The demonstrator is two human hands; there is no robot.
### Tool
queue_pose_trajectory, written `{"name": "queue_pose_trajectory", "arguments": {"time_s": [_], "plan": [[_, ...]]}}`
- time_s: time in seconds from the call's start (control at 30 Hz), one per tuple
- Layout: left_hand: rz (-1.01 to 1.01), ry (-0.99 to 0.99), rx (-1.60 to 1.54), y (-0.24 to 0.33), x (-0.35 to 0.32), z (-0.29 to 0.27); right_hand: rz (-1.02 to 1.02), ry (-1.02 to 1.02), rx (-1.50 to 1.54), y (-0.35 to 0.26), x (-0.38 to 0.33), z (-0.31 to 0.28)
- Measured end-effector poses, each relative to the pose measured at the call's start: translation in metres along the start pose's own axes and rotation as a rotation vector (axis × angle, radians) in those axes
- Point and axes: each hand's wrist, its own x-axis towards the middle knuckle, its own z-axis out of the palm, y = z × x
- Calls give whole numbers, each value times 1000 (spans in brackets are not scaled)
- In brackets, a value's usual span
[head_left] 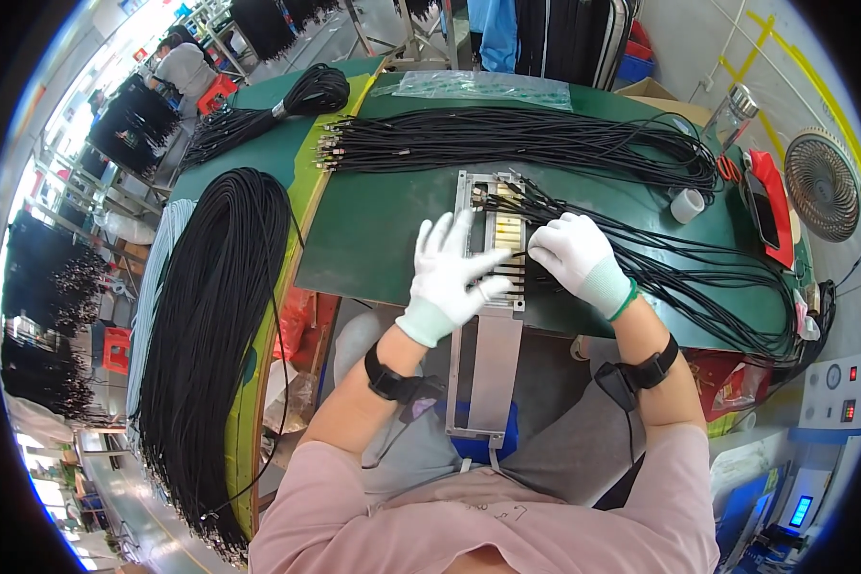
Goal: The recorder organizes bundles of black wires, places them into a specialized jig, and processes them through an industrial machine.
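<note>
A long metal fixture (498, 337) with a row of pale slots and several dark cable ends lies across the table's near edge. My left hand (447, 271), in a white glove, is over its left side with fingers spread and nothing in them. At the fixture's right edge, my gloved right hand (576, 256) has its fingertips pinched together on a thin black cable (519, 253), mostly hidden by the fingers. Beside and beneath that hand, a loose bunch of black cables (703, 277) runs off to the right; some of their ends rest on the fixture's far part.
Another black cable bundle (507, 137) with metal ends lies along the back of the green table (373, 230). Thick black cable coils (215, 287) hang at the left. To the right are a white roll (687, 205), orange-handled scissors (728, 168), a phone (761, 212) and a fan (822, 185).
</note>
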Motion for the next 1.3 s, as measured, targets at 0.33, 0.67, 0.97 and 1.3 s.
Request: {"name": "queue_pose_trajectory", "arguments": {"time_s": [0.33,0.67,0.97,1.3], "plan": [[-60,-63,-61,0,8,3,236,163,-219,22,12,5],[-333,327,-311,-22,4,13,154,179,161,21,2,-9],[-102,293,-403,-9,7,-3,-48,280,184,-29,18,-4],[-71,214,-467,0,4,-4,-6,84,286,-36,18,-7]]}}
